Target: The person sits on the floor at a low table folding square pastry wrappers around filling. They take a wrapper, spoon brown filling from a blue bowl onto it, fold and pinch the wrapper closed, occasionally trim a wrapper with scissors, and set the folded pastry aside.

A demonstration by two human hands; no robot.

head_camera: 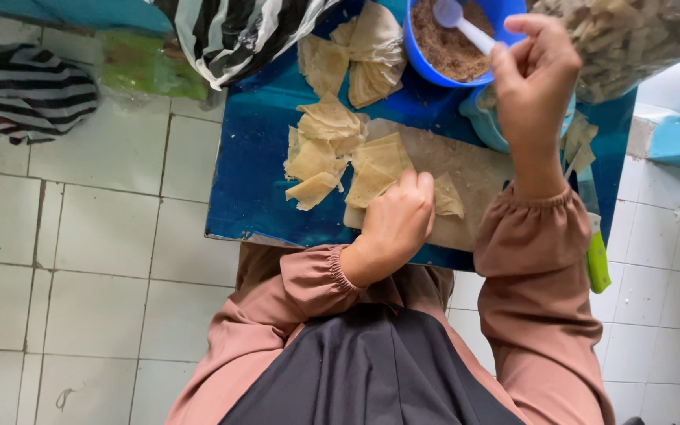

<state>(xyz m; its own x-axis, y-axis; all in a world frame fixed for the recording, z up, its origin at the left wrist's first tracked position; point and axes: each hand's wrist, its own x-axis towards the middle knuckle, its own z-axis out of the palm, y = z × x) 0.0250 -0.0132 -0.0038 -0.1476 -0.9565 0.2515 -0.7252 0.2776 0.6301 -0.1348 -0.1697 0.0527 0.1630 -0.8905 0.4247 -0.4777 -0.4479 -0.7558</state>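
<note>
White plastic spoon [461, 24] stands pinched in the fingers [522, 49] of the right hand [534, 83], its bowl down in the brown crumbly filling of the round blue plastic bowl [423, 59] at the far edge of the surface [249, 169]; the handle's long axis slants from the bowl back toward the right wrist; the left hand [393, 224] is the nearer one to the pale square dough wrapper [378, 169], its fingers curled and pressing down on it, on the pale wooden board [478, 169] at the near edge, so the filling lies straight ahead and a little right of that wrapper; more folded wrappers [320, 149] lie just left of the board; the surface is glossy blue and small; white floor tiles [112, 260] surround it, with a striped plastic bag [21, 90] off to the left.
</note>
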